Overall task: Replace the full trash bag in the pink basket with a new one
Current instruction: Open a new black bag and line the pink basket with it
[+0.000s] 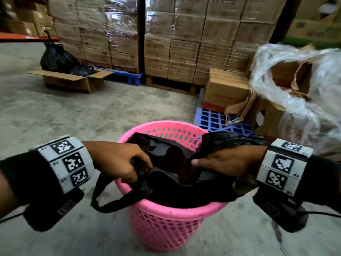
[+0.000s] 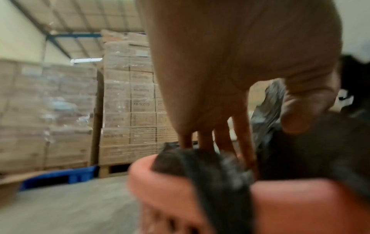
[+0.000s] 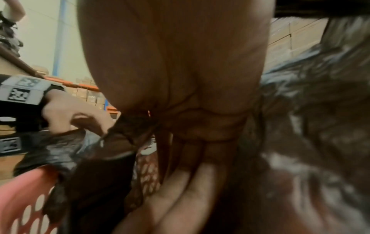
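Over the basket (image 1: 171, 218), a black bag (image 1: 166, 157) is being held at its mouth by both hands, with its body hanging down inside the rim. The left hand (image 1: 118, 159) is curled onto the film at the left edge of the opening, fingers pointing down into it, as the left wrist view shows; one handle loop (image 1: 103, 196) is draped outside the near-left rim. The right hand (image 1: 227, 161) is gripping the opposite edge, thumb laid across the top and fingers folded under the plastic. The opening is being stretched left to right between the two hands, so its long axis is running across the basket, and each hand is nearest its own side of the rim; the next move, judged from this, is a spreading of the edge outward and down over the rim. One pink basket and one bag in hand are being counted, two hands on it. A tied black bag (image 1: 57, 58) is sitting in an open box (image 1: 73, 80) well apart on the floor, far left.
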Available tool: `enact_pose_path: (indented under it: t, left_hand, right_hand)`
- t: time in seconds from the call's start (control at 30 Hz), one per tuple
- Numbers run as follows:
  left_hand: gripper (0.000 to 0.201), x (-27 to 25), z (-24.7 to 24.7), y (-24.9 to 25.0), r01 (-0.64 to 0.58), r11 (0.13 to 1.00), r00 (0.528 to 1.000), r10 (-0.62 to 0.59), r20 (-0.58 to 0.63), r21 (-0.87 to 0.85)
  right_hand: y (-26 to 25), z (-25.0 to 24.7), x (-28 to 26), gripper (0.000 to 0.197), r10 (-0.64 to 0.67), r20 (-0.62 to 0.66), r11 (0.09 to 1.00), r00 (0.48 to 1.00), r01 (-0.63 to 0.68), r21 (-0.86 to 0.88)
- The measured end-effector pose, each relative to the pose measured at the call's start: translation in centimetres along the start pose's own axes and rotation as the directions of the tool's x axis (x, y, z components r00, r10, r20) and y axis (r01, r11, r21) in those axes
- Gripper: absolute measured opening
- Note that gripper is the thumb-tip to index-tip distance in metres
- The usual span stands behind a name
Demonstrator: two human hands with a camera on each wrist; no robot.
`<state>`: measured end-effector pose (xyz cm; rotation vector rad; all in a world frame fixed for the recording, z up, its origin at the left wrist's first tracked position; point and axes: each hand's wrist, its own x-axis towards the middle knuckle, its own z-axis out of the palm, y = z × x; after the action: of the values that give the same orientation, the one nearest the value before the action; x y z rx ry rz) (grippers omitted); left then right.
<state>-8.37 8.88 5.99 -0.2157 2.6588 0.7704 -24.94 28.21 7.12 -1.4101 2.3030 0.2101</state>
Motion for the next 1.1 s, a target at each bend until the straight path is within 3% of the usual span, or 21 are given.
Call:
enact_pose_path:
  t: [0.07, 0.1, 0.13, 0.2, 0.23, 0.3, 0.37, 0.43, 0.53, 0.57, 0.63, 0.73, 0.83, 0.9, 0.93, 1.0, 1.1]
  left_hand:
    - [0.062, 0.6, 0.5, 1.6, -0.060, 0.991, 0.997, 0.053, -0.063, -0.122]
    - [0.066, 0.9, 1.2, 2.2, -0.081, 0.993, 0.993, 0.073, -0.097, -0.089]
    - [0.064, 1.2, 2.0, 2.6, -0.104, 0.995, 0.987, 0.104, -0.122, 0.011]
    - [0.037, 1.7, 3.5, 2.6, -0.184, 0.954, 0.962, 0.225, -0.157, 0.237]
    - [0.024, 1.5, 3.8, 2.3, -0.249, 0.928, 0.939, 0.302, -0.165, 0.278]
    - [0.024, 0.7, 3.8, 1.6, -0.338, 0.904, 0.920, 0.377, -0.111, 0.263]
    - [0.025, -0.4, 3.6, 0.9, -0.380, 0.892, 0.910, 0.408, -0.074, 0.246]
    - [0.017, -1.5, 3.3, -0.1, -0.420, 0.869, 0.872, 0.466, -0.150, 0.262]
    - [0.018, -3.1, 3.2, -1.3, -0.474, 0.837, 0.811, 0.536, -0.234, 0.272]
    - [0.022, -3.7, 3.2, -1.6, -0.481, 0.827, 0.806, 0.548, -0.226, 0.290]
    - [0.024, -4.9, 3.9, -2.0, -0.456, 0.791, 0.819, 0.552, -0.154, 0.409]
    - [0.040, -5.9, 5.6, -2.5, -0.432, 0.701, 0.824, 0.562, -0.067, 0.568]
    - [0.056, -6.2, 6.0, -2.2, -0.399, 0.635, 0.814, 0.577, -0.063, 0.662]
    - [0.055, -6.1, 6.4, -2.2, -0.368, 0.585, 0.801, 0.594, -0.073, 0.723]
    - [0.047, -6.0, 6.8, -2.3, -0.356, 0.590, 0.807, 0.585, -0.081, 0.724]
    - [0.023, -6.0, 7.3, -2.3, -0.286, 0.696, 0.834, 0.519, -0.187, 0.658]
    - [0.036, -5.8, 7.4, -2.4, -0.105, 0.864, 0.832, 0.348, -0.432, 0.493]
  right_hand:
    - [0.2, -0.4, -0.3, 0.061, 0.034, -0.020, 0.991, 0.999, -0.031, 0.129]
    - [0.2, -0.6, -0.5, 0.060, 0.055, -0.010, 0.975, 0.998, -0.052, 0.215]
    - [0.1, -0.7, -0.7, 0.056, 0.063, -0.002, 0.950, 0.998, -0.060, 0.307]
    - [0.2, -1.1, -1.1, 0.044, 0.078, -0.014, 0.861, 0.997, -0.060, 0.504]
    - [0.2, -1.2, -1.4, 0.036, 0.084, -0.045, 0.786, 0.995, -0.038, 0.617]
    - [1.2, -1.3, -1.6, 0.035, 0.132, -0.186, 0.657, 0.974, 0.054, 0.752]
    - [2.3, -1.1, -1.9, 0.030, 0.154, -0.270, 0.689, 0.950, 0.093, 0.719]
    - [3.0, -0.5, -2.4, 0.025, 0.107, -0.290, 0.772, 0.951, 0.105, 0.627]
    - [4.1, 1.5, -3.4, 0.027, -0.038, -0.334, 0.959, 0.942, 0.129, 0.253]
    - [4.5, 2.2, -3.6, 0.030, -0.078, -0.357, 0.986, 0.931, 0.125, 0.110]
    - [4.9, 3.6, -4.1, 0.046, -0.123, -0.375, 0.992, 0.919, 0.126, -0.016]
    - [5.2, 4.3, -4.9, 0.068, -0.106, -0.402, 0.989, 0.910, 0.138, 0.053]
    - [5.2, 4.0, -6.3, 0.062, -0.067, -0.394, 0.989, 0.917, 0.112, 0.092]
    - [5.3, 4.0, -6.8, 0.053, -0.018, -0.364, 0.995, 0.931, 0.053, 0.087]
    - [5.5, 4.2, -6.9, 0.048, 0.010, -0.354, 0.996, 0.935, 0.022, 0.086]
    - [6.0, 4.8, -6.4, 0.038, 0.087, -0.317, 0.992, 0.944, -0.052, 0.118]
    - [6.8, 5.1, -5.5, 0.021, 0.178, -0.237, 0.946, 0.955, -0.100, 0.309]
